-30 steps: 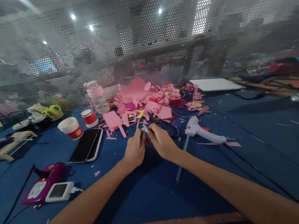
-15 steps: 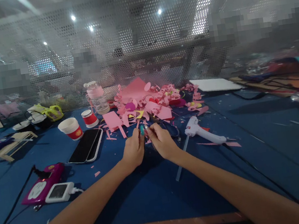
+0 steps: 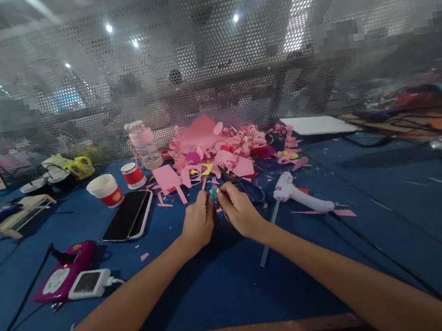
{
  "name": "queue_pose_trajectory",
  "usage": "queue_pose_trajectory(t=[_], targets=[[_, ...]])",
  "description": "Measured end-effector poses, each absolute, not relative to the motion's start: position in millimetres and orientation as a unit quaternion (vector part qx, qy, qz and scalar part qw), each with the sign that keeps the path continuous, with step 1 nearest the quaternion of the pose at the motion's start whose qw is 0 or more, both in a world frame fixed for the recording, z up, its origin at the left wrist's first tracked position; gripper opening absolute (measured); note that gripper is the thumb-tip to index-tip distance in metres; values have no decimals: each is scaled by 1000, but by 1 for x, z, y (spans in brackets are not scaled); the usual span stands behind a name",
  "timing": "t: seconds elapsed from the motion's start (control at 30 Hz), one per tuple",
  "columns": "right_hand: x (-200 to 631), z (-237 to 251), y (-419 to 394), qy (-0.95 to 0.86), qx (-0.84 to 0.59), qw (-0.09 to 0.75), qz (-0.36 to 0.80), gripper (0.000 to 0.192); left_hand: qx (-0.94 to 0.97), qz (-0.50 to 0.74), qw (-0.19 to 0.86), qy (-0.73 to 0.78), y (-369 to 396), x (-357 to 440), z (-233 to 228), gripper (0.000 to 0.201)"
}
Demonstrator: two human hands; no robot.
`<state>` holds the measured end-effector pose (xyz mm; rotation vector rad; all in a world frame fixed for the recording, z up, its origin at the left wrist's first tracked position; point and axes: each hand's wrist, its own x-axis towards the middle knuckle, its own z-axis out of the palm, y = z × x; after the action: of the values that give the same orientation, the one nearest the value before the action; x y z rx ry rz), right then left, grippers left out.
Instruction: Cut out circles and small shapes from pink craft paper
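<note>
Above the blue table, my left hand (image 3: 197, 222) and my right hand (image 3: 240, 209) meet, both closed with thumbs and fingertips pinched. Between the fingertips they hold a small teal piece (image 3: 212, 193), looking like a thin strip. Its lower end is hidden by my fingers. Just beyond my hands lies a heap of pink paper scraps (image 3: 167, 178) with some red, yellow and purple bits. Dark-handled scissors (image 3: 254, 191) rest close to my right hand, partly covered. Farther right a white glue gun (image 3: 303, 197) lies on its side, a clear glue stick (image 3: 270, 235) pointing toward my right forearm.
To the left are a phone (image 3: 127, 217), paper cups (image 3: 105, 191), a red-and-white cup (image 3: 133, 175), a pink-lidded bottle (image 3: 144, 146) and a purple power strip (image 3: 65, 272) with a white charger. A perforated metal screen (image 3: 210, 63) stands behind. A black cord (image 3: 390, 257) runs right.
Between my fingertips the teal piece has turned and now shows as a slanted strip. My fingers have shifted slightly around it, while my arms stay in nearly the same place.
</note>
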<state>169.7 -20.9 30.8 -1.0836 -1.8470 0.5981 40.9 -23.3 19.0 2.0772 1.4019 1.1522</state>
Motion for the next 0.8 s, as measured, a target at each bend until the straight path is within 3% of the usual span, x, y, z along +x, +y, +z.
queue_pose_trajectory(t=[0.37,0.7,0.8], targets=[[171,33,-21,-746,-457,442,197,21,690,487,210,492,-23,42,20,29],[177,36,-16,-774,-418,428,210,19,638,491,424,414,-17,42,21,25],[176,38,-17,-777,-425,415,207,20,630,491,444,406,-17,41,22,23]])
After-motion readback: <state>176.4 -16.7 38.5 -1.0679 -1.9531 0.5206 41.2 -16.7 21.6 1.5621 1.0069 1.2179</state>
